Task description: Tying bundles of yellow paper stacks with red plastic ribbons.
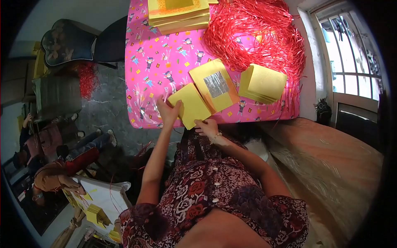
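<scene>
A plain yellow paper sheet (189, 106) lies tilted at the near edge of the pink table, partly beyond it. My left hand (167, 111) grips its left edge, thumb on top and fingers beyond the edge. At its near right corner, my right hand (206, 128) pinches the paper between thumb and fingers. Against the sheet's right side lies another yellow paper (227, 98) with a silver foil square and orange bands. Whether the two are joined I cannot tell. Farther right sits a stack of folded yellow papers (264, 82), slightly fanned.
A pink patterned cloth (161, 62) covers the table. At the back are a thick yellow paper stack (180, 20) and a heap of red shredded strips (256, 29). Left stand a dark chair (68, 43) and other people, one by a white table (101, 190). A barred window (351, 53) is right.
</scene>
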The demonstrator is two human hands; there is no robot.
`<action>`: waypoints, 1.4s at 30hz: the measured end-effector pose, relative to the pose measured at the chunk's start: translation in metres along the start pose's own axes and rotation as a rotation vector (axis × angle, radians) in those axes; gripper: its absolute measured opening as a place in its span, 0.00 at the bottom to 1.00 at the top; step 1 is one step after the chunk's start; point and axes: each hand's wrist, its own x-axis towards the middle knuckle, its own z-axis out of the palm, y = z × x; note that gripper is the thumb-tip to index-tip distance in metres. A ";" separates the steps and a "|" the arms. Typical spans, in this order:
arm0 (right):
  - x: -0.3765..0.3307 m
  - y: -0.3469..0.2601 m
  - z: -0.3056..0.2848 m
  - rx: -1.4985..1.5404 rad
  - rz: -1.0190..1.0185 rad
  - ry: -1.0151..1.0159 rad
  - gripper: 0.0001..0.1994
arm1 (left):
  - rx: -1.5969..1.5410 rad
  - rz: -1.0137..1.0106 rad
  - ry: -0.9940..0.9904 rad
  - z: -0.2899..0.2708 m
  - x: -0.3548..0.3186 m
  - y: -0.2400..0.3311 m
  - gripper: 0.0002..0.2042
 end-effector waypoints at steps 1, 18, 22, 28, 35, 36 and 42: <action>-0.002 -0.002 -0.001 -0.048 0.015 0.008 0.21 | -0.247 -0.163 0.079 0.015 -0.006 -0.012 0.39; 0.079 -0.066 -0.022 -0.718 -0.474 -0.112 0.30 | -0.852 -0.639 -0.112 0.025 -0.005 0.021 0.22; 0.079 -0.064 -0.023 -0.658 -0.490 -0.162 0.31 | -0.850 -0.600 -0.135 0.025 -0.006 0.018 0.21; 0.069 -0.059 -0.032 -0.533 -0.536 -0.171 0.33 | -1.250 -0.545 -0.212 0.019 -0.015 0.031 0.24; 0.044 -0.077 -0.022 -0.334 -0.590 -0.386 0.43 | -1.114 -0.026 -0.286 -0.019 -0.024 0.050 0.31; 0.041 -0.079 -0.020 -0.231 -0.505 -0.432 0.43 | -1.061 0.090 -0.292 -0.024 -0.020 0.050 0.32; 0.059 -0.074 -0.007 -0.472 -0.873 -0.287 0.44 | -0.693 0.315 -0.273 -0.029 -0.004 0.021 0.45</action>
